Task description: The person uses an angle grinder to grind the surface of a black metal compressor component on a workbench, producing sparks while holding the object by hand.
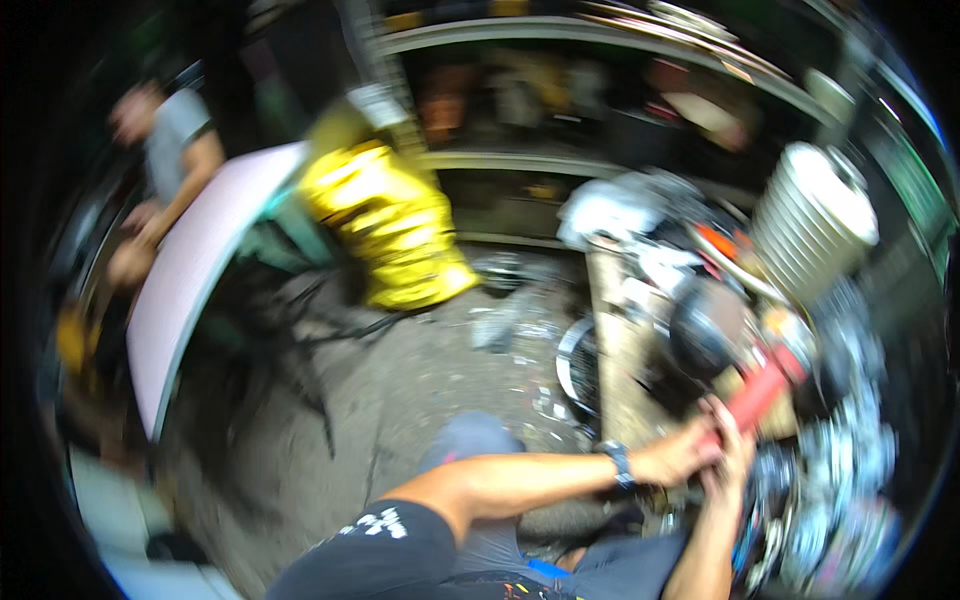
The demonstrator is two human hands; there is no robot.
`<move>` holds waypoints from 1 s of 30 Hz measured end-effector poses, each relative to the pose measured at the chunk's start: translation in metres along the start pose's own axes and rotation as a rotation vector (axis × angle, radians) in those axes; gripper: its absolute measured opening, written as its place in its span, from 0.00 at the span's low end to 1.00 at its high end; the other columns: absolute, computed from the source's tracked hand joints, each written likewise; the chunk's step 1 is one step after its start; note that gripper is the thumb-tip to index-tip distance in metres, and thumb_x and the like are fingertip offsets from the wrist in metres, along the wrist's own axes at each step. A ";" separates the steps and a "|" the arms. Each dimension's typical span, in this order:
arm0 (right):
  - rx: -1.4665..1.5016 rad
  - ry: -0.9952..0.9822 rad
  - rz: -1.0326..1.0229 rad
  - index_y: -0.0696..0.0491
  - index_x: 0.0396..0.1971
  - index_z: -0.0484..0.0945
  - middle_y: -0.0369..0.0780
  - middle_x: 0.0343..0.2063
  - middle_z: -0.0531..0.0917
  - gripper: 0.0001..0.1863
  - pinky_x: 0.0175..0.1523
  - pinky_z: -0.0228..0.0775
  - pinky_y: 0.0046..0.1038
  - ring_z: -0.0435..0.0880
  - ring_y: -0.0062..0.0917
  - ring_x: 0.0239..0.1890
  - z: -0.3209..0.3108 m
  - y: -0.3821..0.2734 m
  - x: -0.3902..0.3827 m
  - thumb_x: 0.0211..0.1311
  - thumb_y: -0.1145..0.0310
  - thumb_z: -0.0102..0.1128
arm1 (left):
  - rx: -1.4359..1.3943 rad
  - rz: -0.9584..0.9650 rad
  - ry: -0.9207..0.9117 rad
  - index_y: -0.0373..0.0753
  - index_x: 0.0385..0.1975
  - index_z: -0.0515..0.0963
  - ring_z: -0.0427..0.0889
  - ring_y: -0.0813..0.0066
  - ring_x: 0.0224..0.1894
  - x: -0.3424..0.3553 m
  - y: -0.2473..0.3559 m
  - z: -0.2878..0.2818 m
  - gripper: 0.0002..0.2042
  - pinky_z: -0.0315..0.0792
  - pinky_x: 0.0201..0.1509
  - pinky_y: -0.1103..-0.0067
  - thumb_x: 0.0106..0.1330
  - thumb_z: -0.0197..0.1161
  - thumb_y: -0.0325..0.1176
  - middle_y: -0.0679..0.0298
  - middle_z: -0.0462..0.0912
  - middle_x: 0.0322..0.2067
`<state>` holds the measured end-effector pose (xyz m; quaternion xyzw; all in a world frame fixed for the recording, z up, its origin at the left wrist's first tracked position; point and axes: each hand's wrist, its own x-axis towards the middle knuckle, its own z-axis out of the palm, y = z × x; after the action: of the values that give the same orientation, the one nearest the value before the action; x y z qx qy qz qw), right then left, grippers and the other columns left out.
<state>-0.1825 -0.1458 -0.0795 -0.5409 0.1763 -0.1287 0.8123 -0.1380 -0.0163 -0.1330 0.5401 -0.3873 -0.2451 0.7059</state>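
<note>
Both my hands meet at the rear end of a red angle grinder (762, 388), whose body slants up and right toward a metallic head; motion blurs its details. My left hand (672, 455), below a dark wristwatch, is closed at its near end. Against it, my right hand (732, 448) has its fingers wrapped around the red body. The tool is over the right side of a low wooden bench (612, 345). Just beyond it sits a dark rounded object (700, 325), too blurred to name.
Right of the bench stand a ribbed white container (808, 215) and a heap of clear plastic (845, 455). A yellow sack (385, 225) rests on the floor before metal shelves (520, 160). At left, another person (180, 150) leans by a pale tabletop (215, 235).
</note>
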 end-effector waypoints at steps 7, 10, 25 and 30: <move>0.051 0.164 -0.165 0.57 0.55 0.73 0.41 0.41 0.87 0.25 0.48 0.85 0.31 0.91 0.27 0.43 -0.019 -0.024 -0.009 0.63 0.73 0.77 | 0.361 -0.375 -0.026 0.34 0.61 0.76 0.89 0.60 0.48 0.013 0.048 0.019 0.29 0.79 0.51 0.63 0.80 0.60 0.58 0.50 0.88 0.44; 0.108 0.127 -0.121 0.55 0.54 0.72 0.39 0.40 0.85 0.24 0.46 0.87 0.32 0.91 0.28 0.39 -0.012 -0.037 -0.015 0.64 0.72 0.77 | 0.268 -0.372 -0.006 0.33 0.52 0.82 0.89 0.63 0.44 0.005 0.042 0.017 0.30 0.79 0.51 0.66 0.78 0.61 0.61 0.51 0.90 0.41; 0.113 0.095 -0.057 0.56 0.52 0.74 0.38 0.34 0.83 0.20 0.36 0.87 0.29 0.88 0.23 0.30 -0.020 -0.035 -0.011 0.65 0.71 0.75 | -0.034 -0.398 0.098 0.34 0.57 0.87 0.81 0.86 0.46 -0.018 0.033 0.019 0.15 0.77 0.54 0.81 0.79 0.68 0.37 0.71 0.89 0.44; 0.121 0.108 -0.021 0.55 0.50 0.76 0.37 0.35 0.84 0.19 0.36 0.86 0.28 0.87 0.23 0.29 -0.024 -0.039 -0.017 0.64 0.71 0.75 | 0.015 -0.394 0.000 0.34 0.56 0.87 0.81 0.85 0.49 -0.015 0.047 0.017 0.14 0.77 0.56 0.80 0.79 0.69 0.36 0.71 0.89 0.46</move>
<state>-0.2089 -0.1736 -0.0497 -0.4848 0.2061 -0.1769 0.8314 -0.1636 -0.0004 -0.0901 0.6105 -0.2762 -0.3756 0.6402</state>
